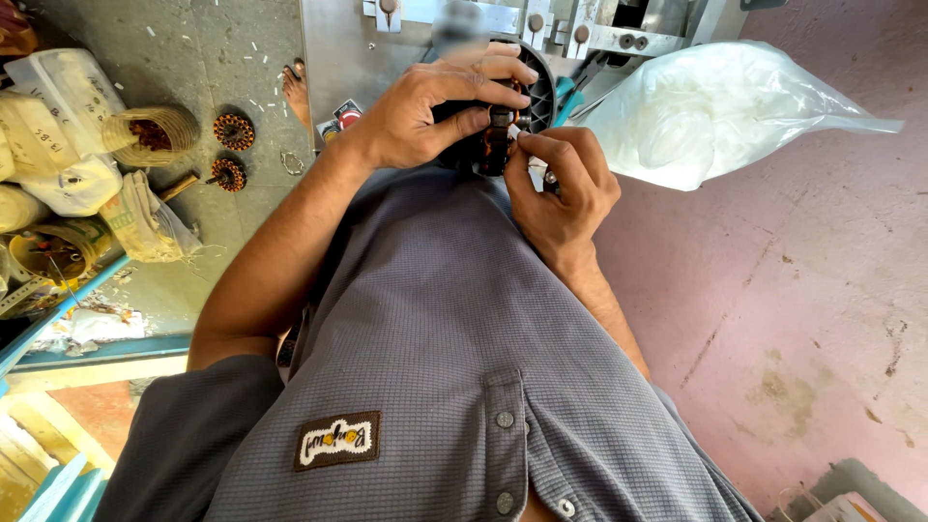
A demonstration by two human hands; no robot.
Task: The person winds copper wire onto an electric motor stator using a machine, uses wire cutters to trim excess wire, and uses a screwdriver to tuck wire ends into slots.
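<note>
The left hand (425, 111) is gripping the wound stator (493, 145); the right hand (556, 188) is pinching a white slip (514, 132), which may be tearing if pulled crooked.

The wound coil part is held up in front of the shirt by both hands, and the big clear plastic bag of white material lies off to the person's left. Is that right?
Not quite. The head view shows the clear plastic bag on the person's right, beside the right hand, not the left. The rest holds: the left hand and right hand both grip the wound coil part in front of the grey shirt.
</note>
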